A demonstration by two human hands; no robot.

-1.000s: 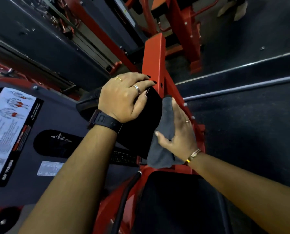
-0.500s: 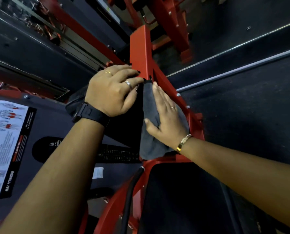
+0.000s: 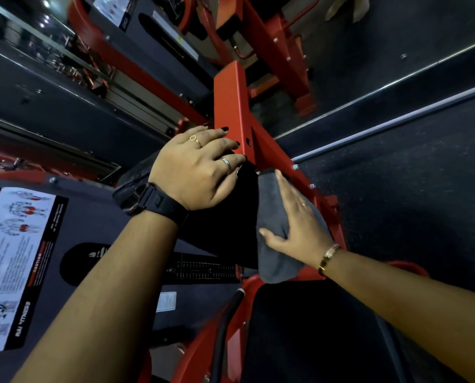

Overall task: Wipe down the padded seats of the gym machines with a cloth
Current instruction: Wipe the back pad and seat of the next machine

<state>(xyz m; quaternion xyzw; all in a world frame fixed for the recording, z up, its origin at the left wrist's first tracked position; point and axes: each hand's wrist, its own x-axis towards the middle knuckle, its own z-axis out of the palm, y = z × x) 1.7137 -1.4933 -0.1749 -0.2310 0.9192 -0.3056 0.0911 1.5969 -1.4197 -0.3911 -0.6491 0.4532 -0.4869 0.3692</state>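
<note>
Presently: grey fabric cloth, long axis pointing away from me along black cushioned pad; my right hand pressing flat, grip released.

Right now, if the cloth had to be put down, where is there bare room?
The black seat pad below the right hand lies bare, bordered by the red frame. Crowded: the upper pad, covered by the left hand and the grey cloth.

One wide-angle camera, worn on the head, looks steeply down and forward from close above the black pad at mid-frame. The dark floor fills the right side; the upper left blurs, perhaps from head motion.
</note>
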